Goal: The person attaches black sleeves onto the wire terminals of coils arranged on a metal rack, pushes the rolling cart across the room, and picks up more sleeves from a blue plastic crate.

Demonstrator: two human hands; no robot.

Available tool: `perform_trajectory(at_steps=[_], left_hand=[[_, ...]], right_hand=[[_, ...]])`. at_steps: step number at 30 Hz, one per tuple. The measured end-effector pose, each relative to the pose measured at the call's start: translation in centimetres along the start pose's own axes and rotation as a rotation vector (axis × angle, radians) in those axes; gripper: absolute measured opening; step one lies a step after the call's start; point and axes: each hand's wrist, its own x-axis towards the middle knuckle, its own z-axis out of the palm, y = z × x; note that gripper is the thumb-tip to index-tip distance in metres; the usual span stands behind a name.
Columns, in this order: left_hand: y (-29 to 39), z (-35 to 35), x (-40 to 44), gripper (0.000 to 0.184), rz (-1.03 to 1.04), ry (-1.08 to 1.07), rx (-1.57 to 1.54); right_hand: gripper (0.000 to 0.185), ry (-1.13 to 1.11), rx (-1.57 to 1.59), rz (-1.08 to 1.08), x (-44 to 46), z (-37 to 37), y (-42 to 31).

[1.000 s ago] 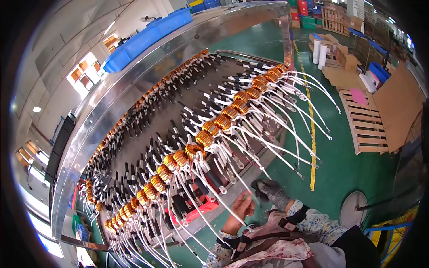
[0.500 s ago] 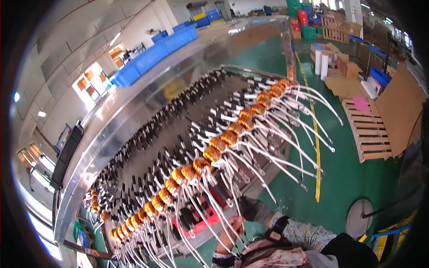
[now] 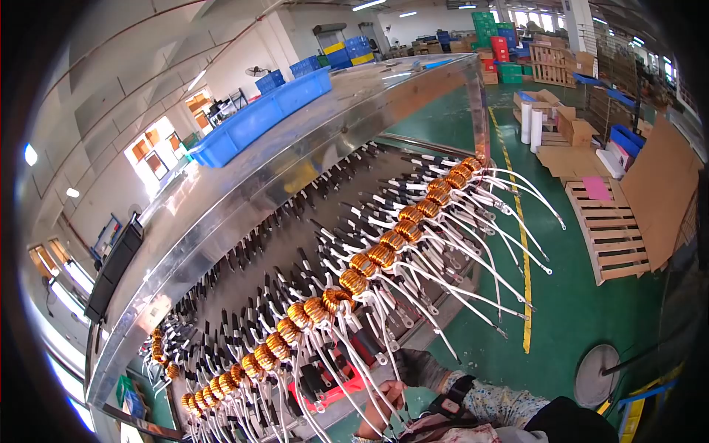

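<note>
Lining the surface [image 3: 255, 267] edge, copper coils [image 3: 381, 256] extend either side of the red tray [image 3: 354, 385], white leads [image 3: 446, 342] outward, presumably for access. Right of the tray, the left hand [image 3: 394, 391] curls, seemingly pinching a lead; the gloved right hand's [image 3: 421, 368] grip cannot be determined.

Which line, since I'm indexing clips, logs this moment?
left hand: among white leads, grip unclear | right hand: gloved, close by, grip unclear | copper coils: lined up, leads hanging | blue bin: on tabletop
</note>
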Motion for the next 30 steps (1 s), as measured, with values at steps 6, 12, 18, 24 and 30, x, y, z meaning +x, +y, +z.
perform_trajectory(at_steps=[6, 12, 18, 24, 30], left_hand=[[-1.0, -0.1, 0.8, 0.035, 0.007, -0.018, 0.013], [-0.6, -0.1, 0.6, 0.030, 0.016, -0.019, -0.015], [-1.5, -0.4, 0.3, 0.030, -0.016, 0.042, 0.019], [-0.8, 0.1, 0.4, 0.029, -0.017, 0.016, 0.032], [-1.4, -0.3, 0.2, 0.026, -0.068, 0.054, -0.079]], right_hand=[[0.018, -0.114, -0.608, 0.013, 2.5, -1.6, -3.0], [0.032, 0.045, 0.211, 0.326, 4.6, -2.0, -3.7], [0.026, 0.299, 0.291, 0.511, 2.0, -0.7, -4.0], [0.026, 0.483, -0.240, 0.322, 3.4, -0.3, -6.1], [0.025, 0.398, -0.072, 0.270, 6.3, 0.3, -2.2]])
